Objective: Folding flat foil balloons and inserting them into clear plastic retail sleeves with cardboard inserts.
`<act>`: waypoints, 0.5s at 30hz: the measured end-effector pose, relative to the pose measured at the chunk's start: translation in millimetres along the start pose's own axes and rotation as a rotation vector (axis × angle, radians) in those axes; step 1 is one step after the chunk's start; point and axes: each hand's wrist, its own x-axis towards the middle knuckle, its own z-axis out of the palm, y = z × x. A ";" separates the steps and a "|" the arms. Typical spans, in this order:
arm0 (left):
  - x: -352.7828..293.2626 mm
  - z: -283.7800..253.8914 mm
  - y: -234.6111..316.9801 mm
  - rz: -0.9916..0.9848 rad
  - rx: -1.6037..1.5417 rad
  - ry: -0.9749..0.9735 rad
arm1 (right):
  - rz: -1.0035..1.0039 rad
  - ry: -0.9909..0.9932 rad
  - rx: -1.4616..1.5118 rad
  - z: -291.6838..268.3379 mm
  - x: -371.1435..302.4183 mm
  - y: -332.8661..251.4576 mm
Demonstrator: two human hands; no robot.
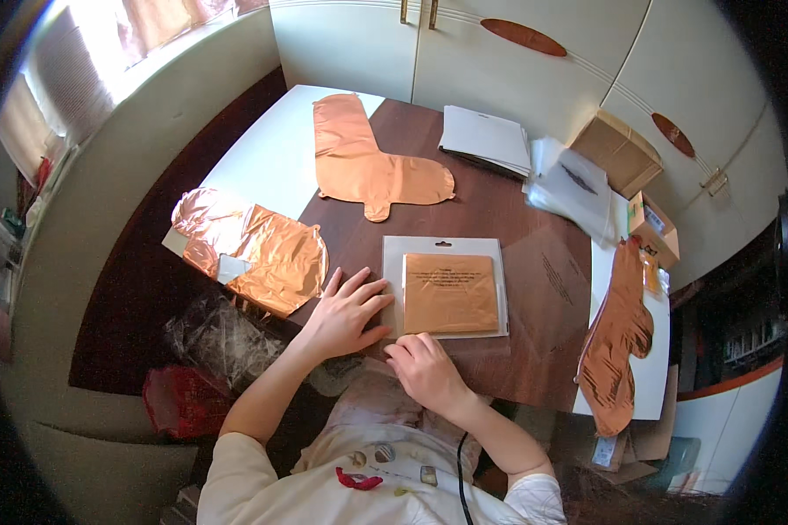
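In front of me on the dark table lies a white backing card (393, 271) with a hang hole, carrying a flat copper-coloured packet (451, 293) printed with small dark text. Clear plastic film shows along the card's lower edge. My left hand (346, 317) rests open with fingers spread on the tabletop, its thumb by the card's left edge. At the card's lower left corner, my right hand (427, 372) has its fingers curled in a pinch; what they hold, if anything, is hidden. Flat copper foil balloons lie around: one L-shaped (368, 171), one crinkled and shiny (276, 258), one long and wavy (617, 341).
A stack of white cards (486, 138) and clear plastic bags (573, 188) lie at the far right, near a cardboard box (617, 153) and a smaller open box (654, 227). A clear sheet (547, 271) lies right of the card. A red bag (184, 402) sits below the table's left side.
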 end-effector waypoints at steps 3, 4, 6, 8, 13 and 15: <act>-0.3 2.4 -1.6 -0.002 -0.011 0.019 | 0.053 -0.018 0.017 5.5 -0.1 -1.0; -0.6 3.3 -1.3 -0.003 -0.008 0.028 | 0.083 -0.015 0.054 5.4 0.5 -1.1; -0.7 1.6 -0.8 -0.003 -0.009 0.037 | 0.115 -0.014 0.089 5.6 3.4 -2.0; 0.0 1.3 -0.2 0.001 -0.009 0.044 | 0.146 -0.034 0.042 6.4 7.7 -4.3; 1.7 1.4 -0.5 -0.001 0.002 0.025 | 0.124 -0.030 -0.043 10.8 10.2 -3.4; 1.5 1.2 0.1 0.000 0.002 0.025 | 0.130 -0.024 -0.050 9.6 8.3 -2.2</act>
